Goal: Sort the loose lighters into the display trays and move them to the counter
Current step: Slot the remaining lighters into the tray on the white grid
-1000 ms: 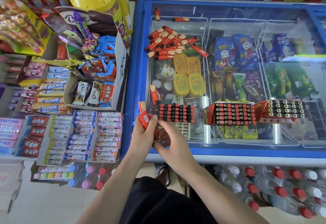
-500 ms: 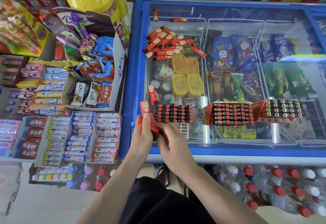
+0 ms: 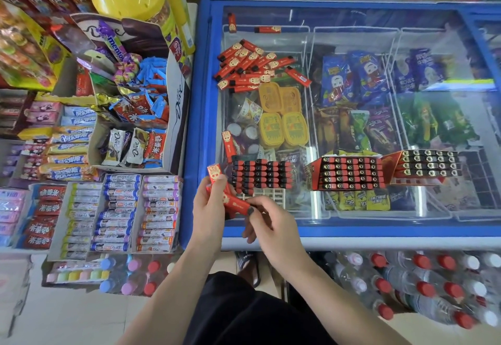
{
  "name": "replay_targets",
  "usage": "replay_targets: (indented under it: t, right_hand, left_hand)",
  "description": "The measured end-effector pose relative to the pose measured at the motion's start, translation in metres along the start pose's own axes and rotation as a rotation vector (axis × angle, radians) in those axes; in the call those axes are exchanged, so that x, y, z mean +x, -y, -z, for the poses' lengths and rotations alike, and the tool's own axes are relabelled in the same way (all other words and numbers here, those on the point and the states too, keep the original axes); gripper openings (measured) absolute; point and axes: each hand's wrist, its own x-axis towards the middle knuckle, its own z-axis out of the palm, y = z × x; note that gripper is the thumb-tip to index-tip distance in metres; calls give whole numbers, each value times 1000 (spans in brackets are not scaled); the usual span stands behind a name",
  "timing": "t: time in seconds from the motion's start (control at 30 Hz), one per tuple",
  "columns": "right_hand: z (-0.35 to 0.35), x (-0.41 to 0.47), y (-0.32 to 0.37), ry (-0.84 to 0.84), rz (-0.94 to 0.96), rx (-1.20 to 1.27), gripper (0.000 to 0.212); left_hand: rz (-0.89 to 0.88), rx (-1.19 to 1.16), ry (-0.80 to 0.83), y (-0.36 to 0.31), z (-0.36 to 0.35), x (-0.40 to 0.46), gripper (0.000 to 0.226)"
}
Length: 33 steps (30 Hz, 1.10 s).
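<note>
My left hand (image 3: 210, 206) grips a small bunch of red lighters (image 3: 217, 179) at the freezer lid's (image 3: 352, 225) near edge; my right hand (image 3: 267, 225) pinches one lighter (image 3: 237, 204) by its dark cap end — just in front of the part-filled display tray (image 3: 261, 176). Two full trays (image 3: 348, 172) stand to the right; the loose pile (image 3: 252, 66) lies further back. I judge each lighter light, rigid and slick — best held across its flat sides.

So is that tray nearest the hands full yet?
Not full. The tray has lighters packed in its far rows, but bare white slots show along its near edge, by the hands.
</note>
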Motion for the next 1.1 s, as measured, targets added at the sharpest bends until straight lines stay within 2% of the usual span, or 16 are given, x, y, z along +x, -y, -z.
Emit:
replay_targets:
  t: [0.1,0.2,0.47,0.6,0.7,0.9,1.1]
  right_hand:
    - [13,-3,-4,-41,-71,99,26]
    - [30,-6,-10,-85,-98,88,26]
    - [52,11,-34,-190,123,-366,11]
    - [42,25,-37,-228,306,-632,11]
    - [34,33,-41,-237,355,-778,13]
    - [26,40,-41,-270,427,-896,21]
    - [26,42,-45,-277,473,-991,16]
  left_hand:
    - [-21,51,-28,1,3,4,19]
    - [-12,94,-19,5,9,8,18]
    - [-50,289,58,20,13,8,14]
    - [-55,288,82,19,8,6,14]
    - [-43,280,84,16,4,7,18]
    - [-33,287,86,14,4,10,20]
    - [-39,294,90,9,2,9,17]
